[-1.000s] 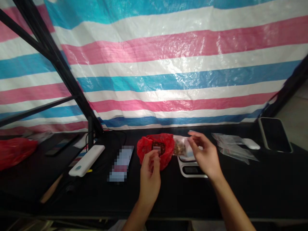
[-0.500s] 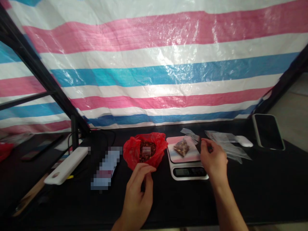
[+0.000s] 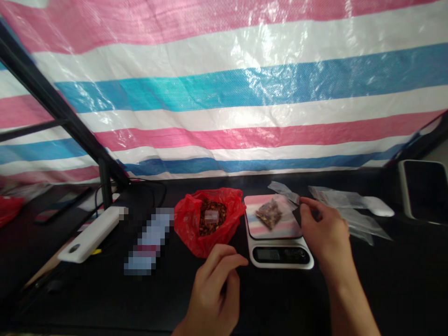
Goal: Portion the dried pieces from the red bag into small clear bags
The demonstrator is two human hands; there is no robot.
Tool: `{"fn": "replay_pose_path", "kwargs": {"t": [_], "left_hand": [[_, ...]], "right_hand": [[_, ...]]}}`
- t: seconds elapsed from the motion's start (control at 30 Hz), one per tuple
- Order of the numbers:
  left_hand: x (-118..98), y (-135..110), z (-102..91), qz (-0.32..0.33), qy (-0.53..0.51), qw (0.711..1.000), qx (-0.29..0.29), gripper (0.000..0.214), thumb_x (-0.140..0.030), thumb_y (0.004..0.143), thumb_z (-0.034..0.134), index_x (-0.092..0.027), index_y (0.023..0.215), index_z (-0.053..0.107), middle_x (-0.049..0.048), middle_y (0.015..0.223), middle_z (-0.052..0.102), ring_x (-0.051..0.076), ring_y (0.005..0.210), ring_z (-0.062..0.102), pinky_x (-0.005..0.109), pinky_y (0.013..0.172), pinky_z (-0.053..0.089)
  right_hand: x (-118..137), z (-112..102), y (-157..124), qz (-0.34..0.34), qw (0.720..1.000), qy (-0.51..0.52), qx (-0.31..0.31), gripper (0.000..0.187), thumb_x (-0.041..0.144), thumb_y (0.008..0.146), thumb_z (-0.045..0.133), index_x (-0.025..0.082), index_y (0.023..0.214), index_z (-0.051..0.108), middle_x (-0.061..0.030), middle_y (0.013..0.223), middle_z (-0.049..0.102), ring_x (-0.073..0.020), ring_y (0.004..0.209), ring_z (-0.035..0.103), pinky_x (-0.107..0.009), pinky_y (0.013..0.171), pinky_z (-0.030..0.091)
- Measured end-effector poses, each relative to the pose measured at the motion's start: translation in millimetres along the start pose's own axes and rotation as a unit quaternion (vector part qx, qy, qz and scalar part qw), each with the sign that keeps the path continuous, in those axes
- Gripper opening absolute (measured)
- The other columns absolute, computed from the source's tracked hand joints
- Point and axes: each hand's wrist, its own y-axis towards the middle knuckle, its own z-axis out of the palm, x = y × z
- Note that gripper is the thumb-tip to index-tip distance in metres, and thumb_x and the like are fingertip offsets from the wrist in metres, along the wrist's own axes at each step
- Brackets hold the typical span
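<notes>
On a white kitchen scale [image 3: 282, 260] lies a small clear bag of brown dried pieces [image 3: 269, 213], tilted cornerwise on the platform. My right hand [image 3: 329, 235] is at the scale's right edge, thumb and forefinger pinched at the end of a clear plastic bag [image 3: 282, 190] behind the platform. In front of a red plastic bag [image 3: 187, 224], my left hand [image 3: 215, 289] hovers with bent fingers apart, holding nothing. The red bag stands open, full of brown dried pieces [image 3: 214, 209], with a small clear packet [image 3: 212, 217] on top. The scale's digits are too blurred to read.
More flat clear bags [image 3: 360, 221] and a white mouse-like object [image 3: 378, 206] lie right of my right hand. A phone-like device [image 3: 425, 191] is at the far right. Leftward are a pixelated phone [image 3: 149, 242] and a white power strip [image 3: 93, 235]. Striped sheeting [image 3: 224, 98] rises behind.
My left hand has moved back from the red bag's near rim and toward the scale. My right hand stays beside the scale. The view has shifted slightly.
</notes>
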Motion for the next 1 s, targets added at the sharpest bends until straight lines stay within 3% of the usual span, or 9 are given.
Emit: {"fn": "replay_pose_path", "kwargs": {"t": [0.13,0.4,0.63,0.77,0.87,0.93,1.0], "left_hand": [[-3,3,-0.7,0.015,-0.006,1.0,0.004,0.035,0.004,0.09,0.045,-0.02,0.104,0.065,0.0059,0.091,0.065,0.013,0.081,0.068,0.021,0.071,0.056],[0,5,-5.1,0.021,-0.009,1.0,-0.007,0.034,0.004,0.09,0.044,-0.019,0.102,0.066,0.0058,0.088,0.066,0.013,0.077,0.067,0.019,0.067,0.055],[5,-3,-10.8,0.018,-0.003,1.0,0.006,0.035,0.005,0.09,0.044,-0.02,0.102,0.066,0.005,0.089,0.066,0.012,0.078,0.068,0.018,0.069,0.054],[9,-3,-9.2,-0.005,-0.006,1.0,-0.011,0.033,0.001,0.093,0.044,-0.021,0.101,0.067,0.0046,0.089,0.067,0.012,0.079,0.068,0.019,0.069,0.054],[7,3,1.7,-0.067,-0.017,0.995,-0.076,0.025,-0.008,0.097,0.047,-0.021,0.103,0.068,0.0069,0.099,0.07,0.017,0.093,0.069,0.026,0.082,0.056],[2,9,14.7,-0.171,-0.035,0.977,-0.125,0.023,-0.017,0.099,0.051,-0.022,0.115,0.067,0.0092,0.113,0.07,0.02,0.103,0.068,0.031,0.089,0.056],[-5,14,30.4,-0.264,-0.106,0.949,-0.136,0.028,-0.028,0.101,0.053,-0.022,0.126,0.064,0.011,0.123,0.069,0.021,0.11,0.067,0.032,0.092,0.055]], "right_hand": [[11,6,-5,0.032,0.996,-0.071,-0.043,0.035,0.045,0.086,0.056,0.023,0.098,0.081,-0.015,0.088,0.071,-0.029,0.075,0.056,-0.051,0.077,0.044],[3,14,-8,-0.006,0.992,-0.082,-0.097,0.033,0.049,0.087,0.059,0.025,0.093,0.081,-0.0161,0.092,0.07,-0.0345,0.089,0.058,-0.055,0.083,0.044],[8,9,-5,0.022,0.995,-0.094,-0.034,0.037,0.053,0.085,0.059,0.022,0.082,0.079,-0.0188,0.098,0.072,-0.0404,0.096,0.059,-0.064,0.088,0.043],[28,-2,0,-0.027,0.996,0.079,0.038,0.039,0.056,0.088,0.057,0.021,0.088,0.073,-0.0117,0.089,0.073,-0.0308,0.088,0.066,-0.051,0.087,0.051],[53,-10,-6,-0.054,0.975,0.203,0.07,0.033,0.054,0.09,0.06,0.023,0.094,0.07,-0.007,0.089,0.073,-0.0246,0.083,0.069,-0.039,0.08,0.055],[70,-9,-14,-0.067,0.971,0.223,0.054,0.028,0.051,0.09,0.063,0.024,0.092,0.069,-0.0058,0.087,0.073,-0.0232,0.082,0.068,-0.037,0.079,0.055],[83,-3,-22,-0.076,0.97,0.227,0.045,0.026,0.049,0.091,0.064,0.024,0.09,0.07,-0.0055,0.085,0.073,-0.022,0.078,0.067,-0.036,0.077,0.055]]}}
